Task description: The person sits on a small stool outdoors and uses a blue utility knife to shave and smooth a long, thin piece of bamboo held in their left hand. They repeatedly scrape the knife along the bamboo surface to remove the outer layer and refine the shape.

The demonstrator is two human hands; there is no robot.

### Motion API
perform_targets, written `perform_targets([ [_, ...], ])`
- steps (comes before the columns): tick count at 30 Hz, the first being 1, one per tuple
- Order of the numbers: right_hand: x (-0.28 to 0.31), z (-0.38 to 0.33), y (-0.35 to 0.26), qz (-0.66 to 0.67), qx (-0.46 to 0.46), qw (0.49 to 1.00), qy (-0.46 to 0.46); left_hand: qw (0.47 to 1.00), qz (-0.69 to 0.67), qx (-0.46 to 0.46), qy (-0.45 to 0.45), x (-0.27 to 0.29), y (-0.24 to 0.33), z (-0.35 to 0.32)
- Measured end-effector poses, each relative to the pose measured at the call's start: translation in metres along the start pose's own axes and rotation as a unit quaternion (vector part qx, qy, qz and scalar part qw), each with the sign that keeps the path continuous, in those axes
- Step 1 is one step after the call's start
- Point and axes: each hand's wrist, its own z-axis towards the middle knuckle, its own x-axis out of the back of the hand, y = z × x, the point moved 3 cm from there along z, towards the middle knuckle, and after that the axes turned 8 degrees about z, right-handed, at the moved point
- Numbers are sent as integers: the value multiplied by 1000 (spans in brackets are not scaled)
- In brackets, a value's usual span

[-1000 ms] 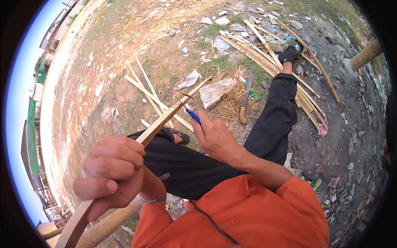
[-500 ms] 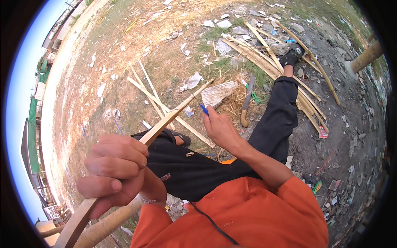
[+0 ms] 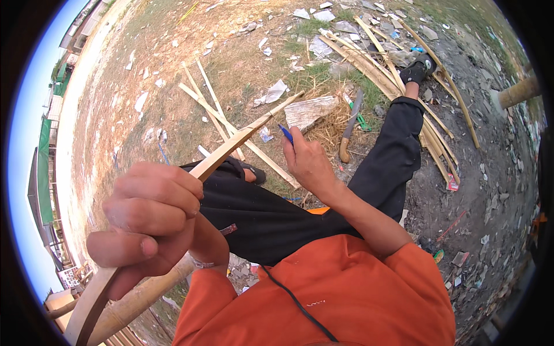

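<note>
Left hand (image 3: pixel 147 222) fisted round pale wooden strip (image 3: pixel 231 149), at 8 o'clock from picture centre; strip slants past centre, thin tip near 12. Right hand (image 3: pixel 311 167), just off centre toward 3, pinches blue-handled tool (image 3: pixel 286 134); working end unclear, sits just beside strip near tip, contact can't tell. Progress, judged: far end looks pared to a taper, dark nick near tip; stretch by the fist looks thicker, likely less worked or left. Outward: weathered slab (image 3: pixel 311 112) at 1, wooden-handled machete (image 3: pixel 353 115) at 2, crossed strips (image 3: pixel 219 119) toward 11, strip pile (image 3: pixel 363 63) from 1 round to 3, none in hand; whether pared, can't tell.
</note>
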Motion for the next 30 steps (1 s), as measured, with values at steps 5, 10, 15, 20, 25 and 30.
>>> perform_targets([
  [5,2,0,-1,20,-30,998,-48,1000,-15,2,5,3,2,-2],
  [10,-3,11,29,-18,-24,999,-31,1000,-15,-8,-2,-1,0,2],
  [15,1,13,37,-24,-22,998,-57,1000,-18,-12,-1,-5,1,1],
  [20,-21,26,108,-43,-94,994,-41,1000,-16,-25,5,-5,1,6],
  [25,-17,17,95,-19,-58,996,-61,1000,-24,-14,2,-2,1,-1],
  [30,-37,38,155,-60,-48,997,15,997,-61,-27,-36,5,-1,6],
])
